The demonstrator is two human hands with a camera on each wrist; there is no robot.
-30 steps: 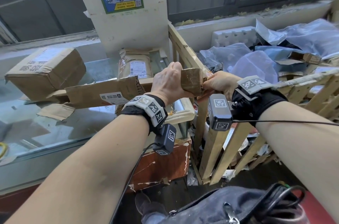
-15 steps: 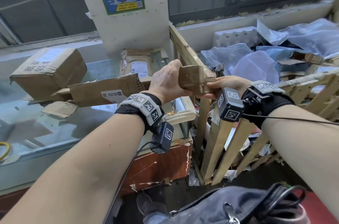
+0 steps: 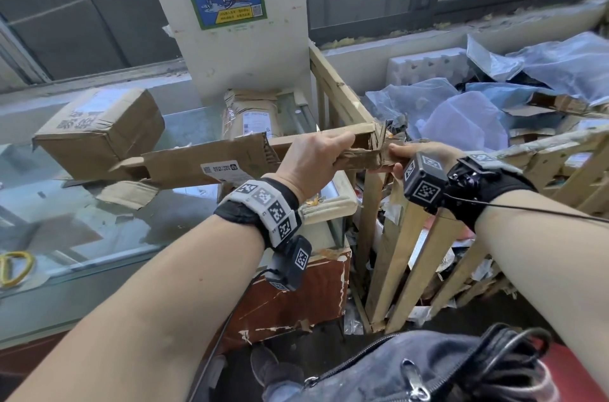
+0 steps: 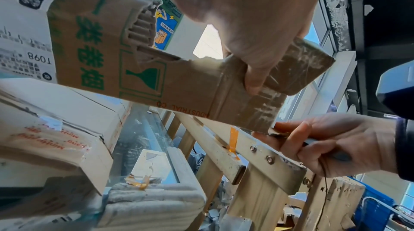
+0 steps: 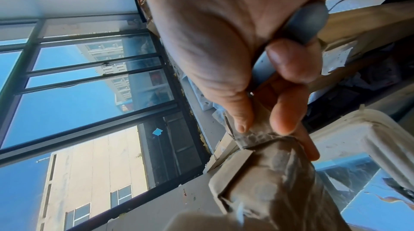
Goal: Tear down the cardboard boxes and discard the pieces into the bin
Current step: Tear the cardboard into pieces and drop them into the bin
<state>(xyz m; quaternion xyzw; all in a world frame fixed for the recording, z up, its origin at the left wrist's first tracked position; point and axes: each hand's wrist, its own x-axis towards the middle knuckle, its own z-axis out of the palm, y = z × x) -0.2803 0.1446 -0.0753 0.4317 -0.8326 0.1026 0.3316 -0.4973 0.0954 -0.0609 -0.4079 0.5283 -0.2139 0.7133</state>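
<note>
Two hands on flattened box (image 3: 211,164) | left hand (image 3: 313,161) grips it | right hand (image 3: 418,158) pinches 3 o'clock end, now torn apart since earlier

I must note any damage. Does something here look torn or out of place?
Yes. The cardboard strip is ragged and frayed where the left hand and right hand grip it. The right hand also holds a grey tool while pinching the torn end.
</note>
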